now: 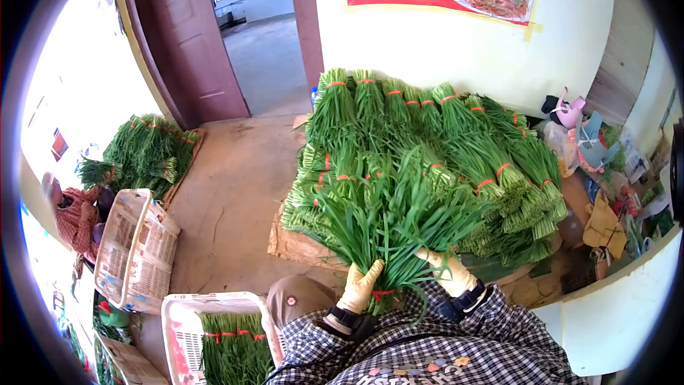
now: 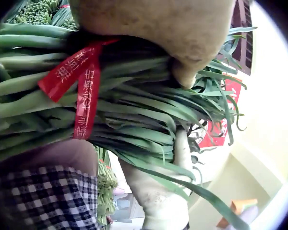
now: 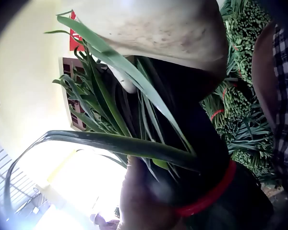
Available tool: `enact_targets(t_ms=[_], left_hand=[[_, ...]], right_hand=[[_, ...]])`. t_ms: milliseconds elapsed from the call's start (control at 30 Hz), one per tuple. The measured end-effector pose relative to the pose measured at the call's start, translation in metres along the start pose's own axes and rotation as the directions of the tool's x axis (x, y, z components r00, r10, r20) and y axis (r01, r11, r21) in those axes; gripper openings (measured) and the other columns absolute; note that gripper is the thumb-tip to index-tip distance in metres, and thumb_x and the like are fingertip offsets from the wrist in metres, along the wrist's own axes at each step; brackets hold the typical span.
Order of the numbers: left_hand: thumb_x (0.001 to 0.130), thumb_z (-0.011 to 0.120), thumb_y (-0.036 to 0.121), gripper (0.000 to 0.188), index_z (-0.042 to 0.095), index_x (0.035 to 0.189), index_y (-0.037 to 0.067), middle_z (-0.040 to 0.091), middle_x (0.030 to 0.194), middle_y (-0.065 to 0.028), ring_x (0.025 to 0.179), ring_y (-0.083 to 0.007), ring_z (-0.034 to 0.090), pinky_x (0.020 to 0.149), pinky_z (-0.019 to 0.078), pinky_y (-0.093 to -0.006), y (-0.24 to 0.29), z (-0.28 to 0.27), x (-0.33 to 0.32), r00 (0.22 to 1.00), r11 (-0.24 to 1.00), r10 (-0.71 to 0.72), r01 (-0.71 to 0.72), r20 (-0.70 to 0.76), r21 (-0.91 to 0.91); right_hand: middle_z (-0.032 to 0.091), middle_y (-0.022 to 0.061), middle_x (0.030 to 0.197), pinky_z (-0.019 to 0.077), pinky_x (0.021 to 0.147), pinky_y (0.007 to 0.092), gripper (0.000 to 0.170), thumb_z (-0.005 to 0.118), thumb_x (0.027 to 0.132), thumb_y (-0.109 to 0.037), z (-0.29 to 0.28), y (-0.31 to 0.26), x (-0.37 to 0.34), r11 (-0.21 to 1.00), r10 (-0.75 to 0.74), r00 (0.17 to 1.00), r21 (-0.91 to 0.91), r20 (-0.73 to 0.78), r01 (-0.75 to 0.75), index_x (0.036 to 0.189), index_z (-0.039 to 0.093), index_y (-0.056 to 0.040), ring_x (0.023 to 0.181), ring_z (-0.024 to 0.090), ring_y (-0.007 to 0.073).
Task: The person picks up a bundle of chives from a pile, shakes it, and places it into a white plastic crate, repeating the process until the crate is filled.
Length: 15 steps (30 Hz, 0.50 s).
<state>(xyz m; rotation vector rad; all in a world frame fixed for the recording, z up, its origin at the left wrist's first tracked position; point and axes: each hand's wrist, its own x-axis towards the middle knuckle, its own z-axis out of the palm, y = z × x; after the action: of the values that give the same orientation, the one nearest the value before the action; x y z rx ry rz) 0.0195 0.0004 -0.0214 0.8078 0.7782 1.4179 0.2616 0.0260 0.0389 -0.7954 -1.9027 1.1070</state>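
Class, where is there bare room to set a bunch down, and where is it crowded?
Bare: the floor between the large heap of green bundles and the smaller pile at picture left, up to the door. Crowded: the heap itself, beyond the held bunch, and the clutter at picture right.

Bright light is thrown in from beyond the left edge of the floor (image 1: 228, 199), where detail is washed out; black-cornered frames are bowed, and in the right-wrist view the leaves (image 3: 149, 148) are partly lost in shadow against glare.
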Motion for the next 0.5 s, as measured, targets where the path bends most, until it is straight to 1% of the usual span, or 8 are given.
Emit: enact_targets(t_ms=[100, 167, 233, 267, 300, 367, 467, 500], left_hand=[[0.101, 0.069, 0.006, 0.034, 0.060, 0.133, 0.002, 0.066, 0.126, -0.0026, 0.111, -0.0146, 0.061, 0.097, 0.0502, -0.0303, -0.002, 0.007, 0.002, 0.999, 0.999, 0.016, -0.017, 0.045, 0.035], [0.102, 0.069, 0.012, 0.036, 0.059, 0.136, 0.005, 0.065, 0.128, -0.0009, 0.114, -0.0139, 0.059, 0.100, 0.0481, -0.0314, -0.005, 0.005, 0.002, 0.994, 0.994, 0.052, -0.061, 0.093, 0.095], [0.101, 0.069, 0.010, 0.025, 0.064, 0.124, 0.003, 0.070, 0.115, -0.0048, 0.100, -0.0154, 0.064, 0.086, 0.0530, -0.0314, -0.023, -0.006, -0.001, 0.999, 0.965, -0.049, 0.053, -0.023, 0.255], [0.097, 0.075, 0.013, 0.018, 0.070, 0.109, -0.001, 0.071, 0.109, -0.0036, 0.097, -0.0138, 0.062, 0.085, 0.0522, -0.0328, 0.001, 0.009, -0.005, 0.982, 0.961, -0.186, 0.190, -0.042, 0.203], [0.097, 0.074, 0.011, 0.019, 0.069, 0.112, -0.001, 0.071, 0.111, -0.0051, 0.096, -0.0150, 0.062, 0.085, 0.0526, -0.0335, -0.019, 0.000, -0.003, 0.990, 0.982, -0.143, 0.142, -0.003, 0.124], [0.101, 0.070, 0.018, 0.033, 0.056, 0.123, -0.001, 0.068, 0.116, -0.0117, 0.096, -0.0197, 0.065, 0.078, 0.0564, -0.0352, -0.049, -0.008, 0.013, 0.990, 0.970, -0.106, 0.081, 0.097, 0.231], [0.102, 0.056, 0.061, 0.083, 0.036, 0.160, 0.005, 0.044, 0.158, -0.0185, 0.135, -0.0378, 0.048, 0.110, 0.0419, -0.0511, -0.066, -0.028, 0.032, 0.849, 0.768, -0.478, 0.279, 0.226, 0.576], [0.100, 0.072, 0.035, 0.076, 0.036, 0.159, 0.003, 0.050, 0.153, -0.0206, 0.130, -0.0394, 0.053, 0.107, 0.0453, -0.0488, 0.009, 0.044, 0.022, 0.891, 0.515, -0.349, -0.076, 0.290, 0.854]], right_hand=[[0.057, 0.0140, 0.149, 0.0396, 0.118, 0.0376, 0.040, 0.048, 0.106, -0.002, -0.002, 0.009, -0.016, 0.858, 0.402, 0.915, 0.364, -0.037, -0.363, 0.145, 0.056, -0.0025, 0.137, 0.054, 0.0227], [0.059, 0.0140, 0.147, 0.0419, 0.116, 0.0370, 0.039, 0.050, 0.109, -0.012, -0.013, 0.038, -0.029, 0.948, 0.239, 0.969, -0.228, 0.060, -0.220, 0.146, 0.053, -0.0001, 0.135, 0.056, 0.0240], [0.067, 0.0141, 0.135, 0.0499, 0.102, 0.0367, 0.039, 0.048, 0.109, -0.024, 0.001, 0.023, -0.033, 0.880, 0.349, 0.924, 0.392, -0.154, -0.268, 0.140, 0.059, -0.0013, 0.119, 0.064, 0.0255], [0.070, 0.0135, 0.130, 0.0514, 0.094, 0.0374, 0.042, 0.052, 0.106, -0.029, -0.010, -0.043, -0.013, 0.845, 0.530, 0.841, -0.016, -0.104, -0.535, 0.137, 0.063, -0.0036, 0.108, 0.066, 0.0246], [0.073, 0.0120, 0.121, 0.0521, 0.088, 0.0359, 0.043, 0.057, 0.103, -0.035, -0.012, 0.003, -0.036, 0.949, 0.224, 0.967, -0.197, -0.121, -0.245, 0.134, 0.066, -0.0058, 0.096, 0.065, 0.0214], [0.075, 0.0124, 0.117, 0.0522, 0.087, 0.0362, 0.042, 0.049, 0.105, -0.032, -0.019, -0.012, -0.044, 0.934, 0.353, 0.910, 0.020, -0.219, -0.357, 0.134, 0.068, -0.0099, 0.084, 0.065, 0.0209], [0.074, 0.0132, 0.118, 0.0514, 0.091, 0.0350, 0.046, 0.047, 0.105, -0.034, -0.056, 0.058, -0.083, 0.731, 0.344, 0.897, -0.520, -0.278, -0.441, 0.134, 0.068, -0.0047, 0.081, 0.067, 0.0204], [0.070, 0.0147, 0.126, 0.0502, 0.095, 0.0350, 0.047, 0.049, 0.105, -0.036, -0.056, 0.082, -0.085, 0.973, -0.013, 0.930, -0.217, -0.367, -0.072, 0.130, 0.069, -0.0020, 0.089, 0.067, 0.0204]])
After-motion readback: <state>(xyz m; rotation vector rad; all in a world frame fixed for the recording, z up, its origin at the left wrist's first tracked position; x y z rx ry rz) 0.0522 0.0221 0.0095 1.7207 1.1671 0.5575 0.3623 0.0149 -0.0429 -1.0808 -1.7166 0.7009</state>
